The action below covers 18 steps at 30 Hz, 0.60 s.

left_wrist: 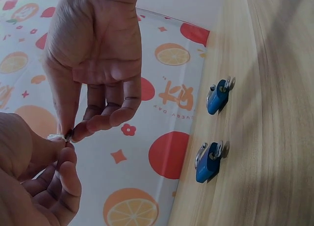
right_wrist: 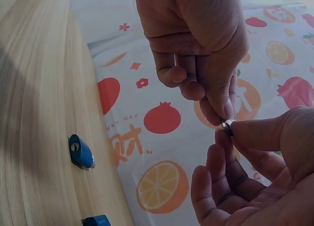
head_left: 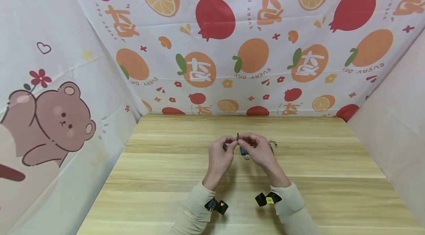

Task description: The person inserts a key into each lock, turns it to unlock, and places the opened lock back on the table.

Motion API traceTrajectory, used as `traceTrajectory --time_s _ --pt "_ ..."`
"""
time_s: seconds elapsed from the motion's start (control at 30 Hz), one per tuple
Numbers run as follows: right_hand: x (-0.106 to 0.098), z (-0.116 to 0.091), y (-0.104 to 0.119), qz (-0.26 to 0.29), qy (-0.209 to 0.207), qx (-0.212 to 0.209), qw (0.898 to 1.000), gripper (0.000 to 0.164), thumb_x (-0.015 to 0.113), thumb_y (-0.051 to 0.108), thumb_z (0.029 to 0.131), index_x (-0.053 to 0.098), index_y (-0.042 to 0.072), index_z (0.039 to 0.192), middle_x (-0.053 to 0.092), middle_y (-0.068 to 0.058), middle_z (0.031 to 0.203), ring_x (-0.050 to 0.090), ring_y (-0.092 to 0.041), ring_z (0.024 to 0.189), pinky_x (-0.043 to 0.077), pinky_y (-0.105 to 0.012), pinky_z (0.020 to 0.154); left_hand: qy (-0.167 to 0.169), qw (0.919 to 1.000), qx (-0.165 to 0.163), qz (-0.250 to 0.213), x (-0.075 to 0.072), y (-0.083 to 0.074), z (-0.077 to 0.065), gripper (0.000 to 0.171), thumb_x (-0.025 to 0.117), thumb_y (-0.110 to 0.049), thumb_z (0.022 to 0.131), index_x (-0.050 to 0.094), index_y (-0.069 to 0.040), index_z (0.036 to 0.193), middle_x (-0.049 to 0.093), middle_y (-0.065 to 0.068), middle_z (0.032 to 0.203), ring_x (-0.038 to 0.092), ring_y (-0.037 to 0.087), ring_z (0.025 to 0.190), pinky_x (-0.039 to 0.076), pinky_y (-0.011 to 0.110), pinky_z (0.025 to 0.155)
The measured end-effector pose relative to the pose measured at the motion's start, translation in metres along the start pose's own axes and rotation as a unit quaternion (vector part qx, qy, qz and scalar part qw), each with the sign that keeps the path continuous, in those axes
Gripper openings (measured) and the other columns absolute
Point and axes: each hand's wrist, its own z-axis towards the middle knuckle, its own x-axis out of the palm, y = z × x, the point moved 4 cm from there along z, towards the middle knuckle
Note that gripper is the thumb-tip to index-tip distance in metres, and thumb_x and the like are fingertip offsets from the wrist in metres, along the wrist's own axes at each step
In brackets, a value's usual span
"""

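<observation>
My left hand (head_left: 220,157) and right hand (head_left: 262,150) meet over the table, fingertips together. Both pinch a small dark and silver piece (head_left: 238,137) between thumb and forefinger; I cannot tell its kind. In the right wrist view its silvery end (right_wrist: 227,124) shows at the fingertips. The other fingers of both hands curl loosely. Below the hands lie two blue padlocks, a nearer one (left_wrist: 207,163) and a farther one (left_wrist: 216,99), each with a silver key-like piece at one end. In the head view the right hand partly covers them, and one curved shackle (head_left: 273,142) stands out beside it.
The wooden table (head_left: 159,176) ends at a white fruit-print cloth (head_left: 219,58) behind. White cloth with a bear print (head_left: 63,117) hangs on the left, plain white cloth (head_left: 395,113) on the right. Black wrist devices (head_left: 216,205) sit over the beige sleeves.
</observation>
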Motion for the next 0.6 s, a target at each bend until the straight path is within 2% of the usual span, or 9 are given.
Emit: traceTrajectory --time_s 0.3,0.47,0.6 --pt "-0.0024 0.0006 0.0 0.003 -0.007 0.002 1.0 0.026 0.067 0.023 0.099 0.072 0.006 0.119 0.071 -0.016 0.114 0.06 -0.015 0.087 0.051 -0.024 0.072 0.027 0.9996 -0.006 -0.007 -0.0001 -0.0016 0.0009 0.007 0.07 -0.005 0.094 0.075 -0.003 0.098 0.077 0.012 0.09 0.061 0.011 0.06 0.048 0.018 0.053" --pt "-0.0041 0.0012 0.0011 0.008 -0.012 -0.003 1.0 0.024 0.065 0.021 0.1 0.072 0.005 0.118 0.071 -0.018 0.11 0.062 -0.019 0.087 0.051 -0.021 0.071 0.051 0.9986 -0.006 -0.015 -0.0011 -0.0026 0.0026 0.01 0.068 -0.006 0.096 0.074 -0.002 0.102 0.077 0.014 0.094 0.068 0.016 0.064 0.053 0.018 0.056" --pt "-0.005 0.0017 0.002 0.018 -0.016 -0.007 1.0 0.025 0.065 0.021 0.101 0.072 0.004 0.118 0.07 -0.019 0.108 0.062 -0.019 0.086 0.052 -0.023 0.072 0.063 0.9979 -0.006 -0.011 -0.0027 0.0 0.0039 0.012 0.066 -0.007 0.098 0.074 -0.003 0.105 0.077 0.014 0.096 0.069 0.017 0.068 0.053 0.019 0.058"
